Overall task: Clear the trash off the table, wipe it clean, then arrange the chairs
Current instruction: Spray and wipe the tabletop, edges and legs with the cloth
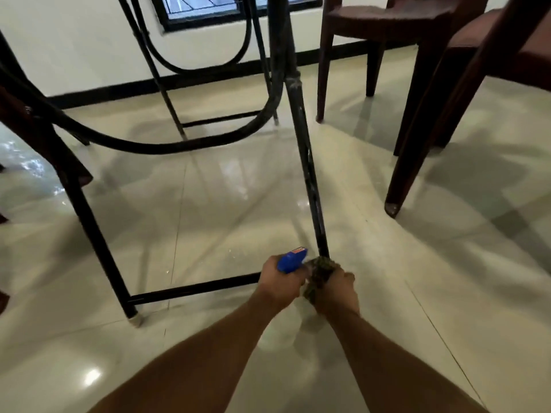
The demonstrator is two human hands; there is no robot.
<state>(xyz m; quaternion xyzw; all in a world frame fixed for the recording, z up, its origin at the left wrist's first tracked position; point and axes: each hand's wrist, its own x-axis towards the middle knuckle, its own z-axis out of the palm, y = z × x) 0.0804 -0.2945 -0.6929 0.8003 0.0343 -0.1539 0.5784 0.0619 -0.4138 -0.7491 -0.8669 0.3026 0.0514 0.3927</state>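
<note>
I am looking low, under the table, at its black metal frame. My left hand [278,283] grips a spray bottle with a blue trigger head [292,259]; the clear bottle body [283,332] hangs below my wrist, hard to make out. My right hand [338,289] holds a dark mottled cloth [320,271] pressed around the foot of the nearest black table leg [307,162]. Both hands are close together at that leg's base. Two dark brown plastic chairs [387,28] [465,93] stand at the right.
A low black crossbar [193,289] runs left from the hands to another table leg [98,234]. Curved black frame bars [167,146] span underneath. Another brown chair [21,114] is at the left edge. Glossy cream tile floor [447,263], white wall with black skirting and a window behind.
</note>
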